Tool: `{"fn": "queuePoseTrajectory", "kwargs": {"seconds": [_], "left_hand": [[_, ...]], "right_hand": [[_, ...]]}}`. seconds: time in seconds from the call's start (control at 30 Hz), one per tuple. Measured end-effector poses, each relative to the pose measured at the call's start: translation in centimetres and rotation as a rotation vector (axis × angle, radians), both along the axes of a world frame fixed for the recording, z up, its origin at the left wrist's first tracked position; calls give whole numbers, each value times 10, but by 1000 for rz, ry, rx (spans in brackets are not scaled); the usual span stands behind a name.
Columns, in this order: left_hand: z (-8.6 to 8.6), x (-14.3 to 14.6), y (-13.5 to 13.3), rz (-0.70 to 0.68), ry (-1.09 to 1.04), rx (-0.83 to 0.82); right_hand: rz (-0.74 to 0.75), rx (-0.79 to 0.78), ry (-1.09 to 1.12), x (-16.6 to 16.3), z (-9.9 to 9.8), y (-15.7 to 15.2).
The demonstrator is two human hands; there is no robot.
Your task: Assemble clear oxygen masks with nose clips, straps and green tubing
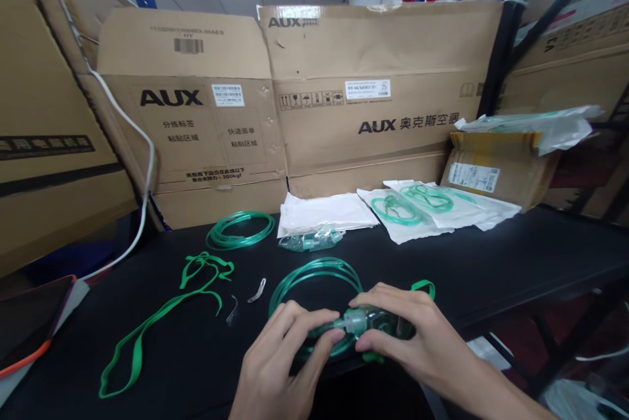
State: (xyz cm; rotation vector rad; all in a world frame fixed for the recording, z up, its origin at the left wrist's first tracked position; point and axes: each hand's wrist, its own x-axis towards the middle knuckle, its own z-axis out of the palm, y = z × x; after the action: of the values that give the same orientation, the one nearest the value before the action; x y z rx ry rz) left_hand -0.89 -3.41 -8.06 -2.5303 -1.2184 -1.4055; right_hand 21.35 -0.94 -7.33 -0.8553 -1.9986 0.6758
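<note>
My left hand [289, 348] is closed in a pinch on the end of green tubing [317, 269], whose coil lies behind my fingers. Beside it, my right hand [407, 325] grips a translucent green breathing mask with a pale connector [356, 320]. The tube end meets the connector, but I cannot tell how far it is pushed in. Much of the mask is hidden by my right fingers. A loop of green strap [425, 287] sticks out behind that hand. To the left lie loose green elastic straps [137, 341] and small bent strips [257, 290].
A second tubing coil [240, 230] and a clear green mask [309, 240] lie farther back. White pouches [327, 210] and packs with green tubing [403, 210] stand near AUX cartons [319, 112]. An orange-edged device [34, 322] is at left, a small carton [496, 171] at right.
</note>
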Motion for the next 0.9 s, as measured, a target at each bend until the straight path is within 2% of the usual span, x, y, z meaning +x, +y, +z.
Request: {"fn": "queuePoseTrajectory", "kwargs": {"seconds": [0.47,0.77,0.9], "left_hand": [[6,-2,-1,-31,-51,-17],[9,-4,0,-86,-45,-22],[8,-1,1,-67,-65,-17]], "right_hand": [[-88,-83,-130,6,7,-4],[10,-99,-38,4,9,-2],[17,-89,-18,3,11,-2]]}}
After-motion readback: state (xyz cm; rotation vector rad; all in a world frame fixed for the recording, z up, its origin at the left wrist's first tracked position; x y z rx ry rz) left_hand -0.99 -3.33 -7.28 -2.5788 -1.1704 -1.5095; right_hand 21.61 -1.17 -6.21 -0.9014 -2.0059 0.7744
